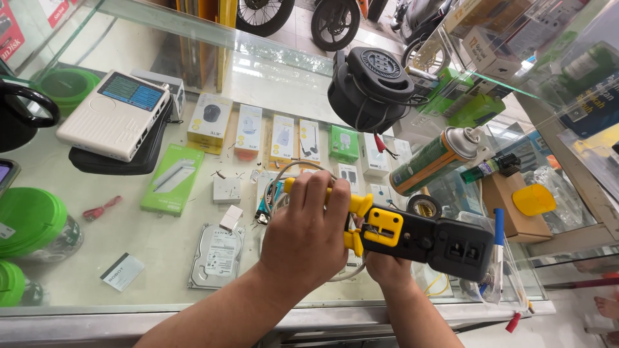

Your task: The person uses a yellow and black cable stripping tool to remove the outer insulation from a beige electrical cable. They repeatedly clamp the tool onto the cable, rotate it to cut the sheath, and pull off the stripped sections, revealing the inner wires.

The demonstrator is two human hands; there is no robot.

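A black and yellow crimping tool (pixel 438 241) is held over the glass counter. My left hand (pixel 306 232) is closed around its yellow handles. My right hand (pixel 387 267) sits under the tool's yellow middle part and grips it from below; its fingers are mostly hidden. A grey cable (pixel 284 174) loops out above my left hand, and another stretch of it curves below my hands toward my right hand. I cannot see the cable's end.
On the glass counter (pixel 161 296) lie a white handheld tester (pixel 113 116), a bare hard drive (pixel 216 256), green lids (pixel 29 219), a spray can (pixel 429 161), a tape roll (pixel 423 206) and a black cable reel (pixel 371 87). Several small boxes sit under the glass.
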